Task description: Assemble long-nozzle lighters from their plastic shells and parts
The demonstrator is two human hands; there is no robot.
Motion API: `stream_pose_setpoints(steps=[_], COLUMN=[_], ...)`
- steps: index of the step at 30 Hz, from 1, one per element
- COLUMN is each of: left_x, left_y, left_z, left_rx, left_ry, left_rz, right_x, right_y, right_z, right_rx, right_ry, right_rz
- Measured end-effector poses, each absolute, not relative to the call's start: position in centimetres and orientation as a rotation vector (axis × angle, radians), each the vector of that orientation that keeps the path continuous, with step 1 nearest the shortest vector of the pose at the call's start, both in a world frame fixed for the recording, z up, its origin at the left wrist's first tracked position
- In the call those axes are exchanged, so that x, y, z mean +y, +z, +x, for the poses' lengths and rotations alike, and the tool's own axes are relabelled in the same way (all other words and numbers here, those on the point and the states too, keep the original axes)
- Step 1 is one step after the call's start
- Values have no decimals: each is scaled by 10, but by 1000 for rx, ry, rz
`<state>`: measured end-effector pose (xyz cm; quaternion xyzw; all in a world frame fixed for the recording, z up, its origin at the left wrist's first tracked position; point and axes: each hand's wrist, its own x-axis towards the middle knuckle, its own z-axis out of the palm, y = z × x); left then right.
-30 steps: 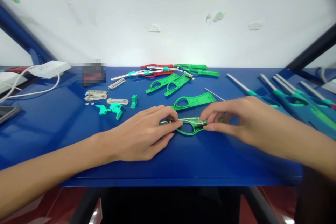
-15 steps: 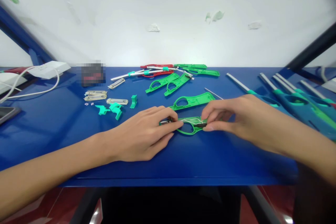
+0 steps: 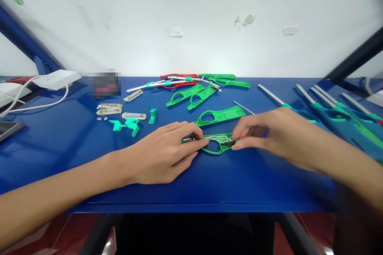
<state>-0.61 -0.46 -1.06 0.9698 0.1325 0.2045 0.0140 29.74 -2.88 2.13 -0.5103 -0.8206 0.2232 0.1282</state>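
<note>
A green lighter casing half (image 3: 217,152) lies on the blue table in front of me, with a white wire (image 3: 216,138) and a small black part (image 3: 228,143) in its hollow side. My left hand (image 3: 167,151) is closed on its narrow left end, where a bit of dark metal pokes out past the fingers. At the wide right end, my right hand (image 3: 260,135) has thumb and forefinger at the casing, right by the black part; the fingertips hide what they pinch. Another green casing half (image 3: 221,115) rests just behind, beside a thin metal rod (image 3: 243,107).
Teal triggers (image 3: 131,125) and clear fuel tanks (image 3: 109,108) lie left. Further back are metal tubes (image 3: 158,84), red casing halves (image 3: 179,83) and more green halves (image 3: 203,95). Several assembled-looking lighters (image 3: 332,115) lie right. A phone (image 3: 10,129) and white cable (image 3: 44,105) sit far left.
My right fingertips have shifted very slightly at the casing's wide end. The left hand and the casing stay in place.
</note>
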Motion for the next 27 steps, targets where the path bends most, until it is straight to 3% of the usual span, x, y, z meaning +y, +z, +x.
stream_pose_setpoints(steps=[27], left_x=[-3], left_y=[-12], left_z=[-6], left_rx=[398], left_ry=[625], left_rz=[2917], right_x=[-34], right_y=[18], right_z=[288], right_rx=[-2371], right_ry=[492], right_rz=[-1370])
